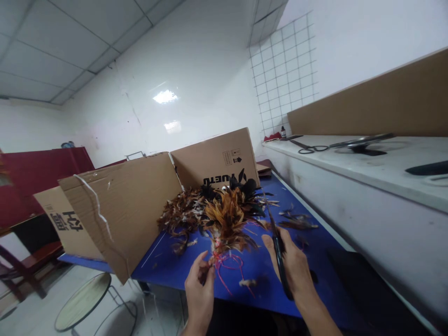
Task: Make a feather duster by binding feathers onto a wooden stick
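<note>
We pinch the feather bundle at its red-tied base with our left hand, above the blue counter. Right hand grips scissors, blades near feathers. Trimming step; the cut needs steady aim.

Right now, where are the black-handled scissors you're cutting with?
In the head view, the black-handled scissors are gripped in the right hand, right of centre over the blue table, blades pointing up toward the orange-brown feather bundle pinched by the left hand.

Feather bundle and scissors in hands
</note>
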Demonstrator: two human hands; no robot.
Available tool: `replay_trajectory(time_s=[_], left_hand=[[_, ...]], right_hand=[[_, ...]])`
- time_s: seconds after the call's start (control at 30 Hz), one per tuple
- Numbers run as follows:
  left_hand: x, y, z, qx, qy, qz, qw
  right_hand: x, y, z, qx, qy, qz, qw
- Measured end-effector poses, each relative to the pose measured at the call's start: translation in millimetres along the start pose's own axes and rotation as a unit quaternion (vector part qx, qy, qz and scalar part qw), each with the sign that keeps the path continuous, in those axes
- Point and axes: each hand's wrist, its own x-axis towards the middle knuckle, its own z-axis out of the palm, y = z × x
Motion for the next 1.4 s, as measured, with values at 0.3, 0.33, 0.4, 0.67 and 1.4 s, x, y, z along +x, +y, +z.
replay_trajectory(time_s=[0.3,0.33,0.4,0.67,1.4], left_hand=[[-3.0,2.1,0.8,-0.011,0.007,-0.007,1.000],[-2.7,2.4,0.7,-0.012,0.006,-0.010,1.000],[-1.4,2.8,0.5,-0.015,0.006,-0.013,1.000],[4.6,0.9,-1.0,-0.037,0.013,-0.040,0.998],[4.2,-0.2,1.0,-0.043,0.009,-0.025,0.999]], right_hand=[[0.7,1.9,-3.7,-0.026,-0.002,0.036,0.999],[0.5,2.8,-3.7,-0.029,0.003,0.039,0.999],[-0.8,4.5,-4.5,-0.029,0.009,0.042,0.999],[-25.7,23.0,-3.7,0.052,-0.035,0.088,0.994],[-75.0,-3.3,27.3,0.055,-0.090,-0.017,0.994]])
